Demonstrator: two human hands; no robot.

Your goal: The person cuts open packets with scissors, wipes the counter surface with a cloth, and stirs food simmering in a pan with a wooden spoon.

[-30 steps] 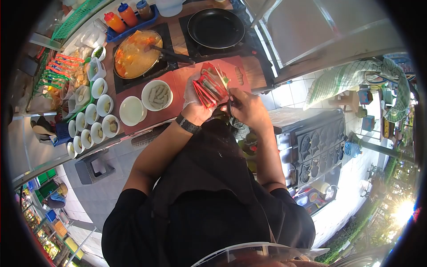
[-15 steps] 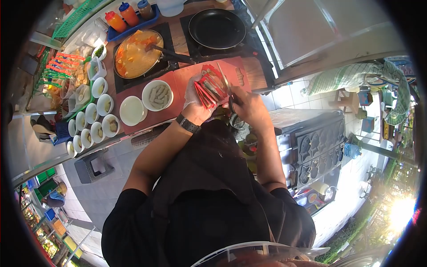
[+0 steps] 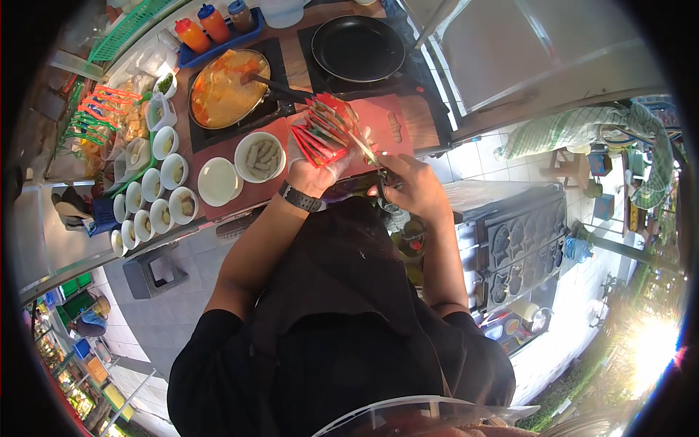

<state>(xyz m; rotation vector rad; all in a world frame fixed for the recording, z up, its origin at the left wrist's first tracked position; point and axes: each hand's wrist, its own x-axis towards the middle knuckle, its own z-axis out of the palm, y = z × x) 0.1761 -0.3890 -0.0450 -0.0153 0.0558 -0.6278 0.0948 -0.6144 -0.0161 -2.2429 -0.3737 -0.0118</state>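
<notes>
A fanned bunch of narrow red-and-pale packets (image 3: 318,137) rests in my left hand (image 3: 312,177), which seems to wear a clear plastic glove. What the packets contain cannot be made out. My right hand (image 3: 416,183) grips a pair of scissors (image 3: 366,151) by the dark handles. Their blades point up and left, against or just over the right side of the bunch. Under both hands lies a red cutting board (image 3: 382,120) with a handle slot. Left of the packets stands a white tub (image 3: 260,173) of pale, stick-shaped pieces, beside a white round container (image 3: 218,182).
A pan (image 3: 218,111) of orange-yellow food with a dark-handled utensil sits on the stove. To its right is a black frying pan (image 3: 358,48). Small white cups (image 3: 173,171) stand in rows at left. Sauce bottles (image 3: 213,23) occupy a blue tray (image 3: 260,31). A molded griddle (image 3: 518,251) stands at right.
The left hand has shifted left and the packets have fanned wider. The right hand has moved slightly right and down, and the scissor blades now slant toward the bunch.
</notes>
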